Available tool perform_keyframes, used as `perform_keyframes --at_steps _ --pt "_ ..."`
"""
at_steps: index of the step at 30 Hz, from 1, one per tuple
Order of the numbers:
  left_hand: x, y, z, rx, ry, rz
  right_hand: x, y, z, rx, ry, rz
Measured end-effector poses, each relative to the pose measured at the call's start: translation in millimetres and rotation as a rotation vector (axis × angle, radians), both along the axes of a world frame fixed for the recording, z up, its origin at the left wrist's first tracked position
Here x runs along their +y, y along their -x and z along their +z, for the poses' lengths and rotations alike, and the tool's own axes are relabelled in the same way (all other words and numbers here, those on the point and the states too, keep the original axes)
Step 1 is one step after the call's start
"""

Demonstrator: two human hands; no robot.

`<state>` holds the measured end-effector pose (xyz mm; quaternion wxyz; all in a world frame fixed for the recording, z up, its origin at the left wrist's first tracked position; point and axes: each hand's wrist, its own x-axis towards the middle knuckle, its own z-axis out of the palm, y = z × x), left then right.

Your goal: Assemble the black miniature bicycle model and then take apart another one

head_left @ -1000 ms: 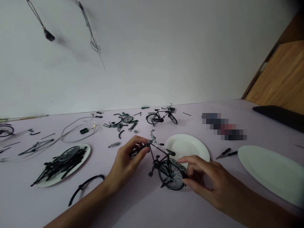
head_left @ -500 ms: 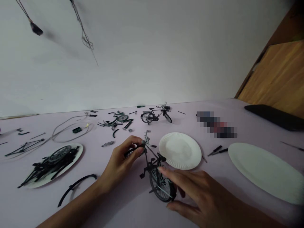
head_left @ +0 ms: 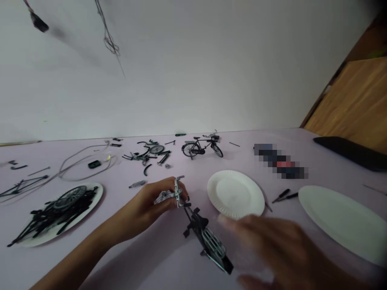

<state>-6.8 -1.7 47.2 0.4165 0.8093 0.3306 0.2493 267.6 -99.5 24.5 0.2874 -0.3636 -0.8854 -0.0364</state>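
Observation:
A small black model bicycle point(head_left: 205, 235) leans over on the pale purple table point(head_left: 169, 262) in front of me. My left hand point(head_left: 148, 205) is closed around its front end, at the front wheel and silver handlebar. My right hand point(head_left: 281, 249) hovers just right of the rear wheel and rack; it is smeared by motion, so its fingers cannot be read. An empty small paper plate point(head_left: 236, 194) lies right behind the bicycle.
A paper plate point(head_left: 57, 209) heaped with black bicycle parts lies at left. Loose parts point(head_left: 151, 153) and a finished model bicycle point(head_left: 202, 146) sit at the back. A large empty plate point(head_left: 341, 219), two small screwdrivers point(head_left: 284, 196) and a grey cable point(head_left: 81, 165) are also here.
The model bicycle has tipped from upright to lying over, rear wheel toward me. My right hand let go of the rear wheel and moved right, now blurred. The left hand kept its grip.

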Motion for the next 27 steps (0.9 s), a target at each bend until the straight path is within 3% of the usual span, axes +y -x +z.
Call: perform_keyframes --at_steps 2,4,5,10,14,17,21,24,27 --pt "2 6 3.5 0.024 0.0 -0.029 34 -15 13.8 0.075 -0.005 -0.184" --pt "3 11 3.4 0.044 -0.02 -0.032 88 -29 26.6 0.042 -0.004 -0.453" --pt "3 14 2.0 0.05 -0.028 -0.023 119 -34 31.1 -0.032 0.0 -0.495" --pt "-1 24 -15.0 0.018 -0.031 0.076 271 -37 30.6 -0.222 0.177 -0.502" --pt "0 29 -25.7 -0.044 -0.094 0.071 339 -25 15.6 -0.303 0.341 -0.508" --pt "1 33 -22.7 -0.068 -0.098 0.045 358 -18 4.7 -0.339 0.412 -0.489" --pt "0 37 -15.6 -0.059 -0.06 -0.035 360 -19 0.7 -0.329 0.397 -0.526" --pt "2 37 -16.7 -0.045 -0.01 -0.089 347 -30 10.1 -0.3 0.335 -0.604" --pt "2 33 -21.3 -0.024 0.064 -0.11 316 -48 28.4 -0.289 0.284 -0.686"
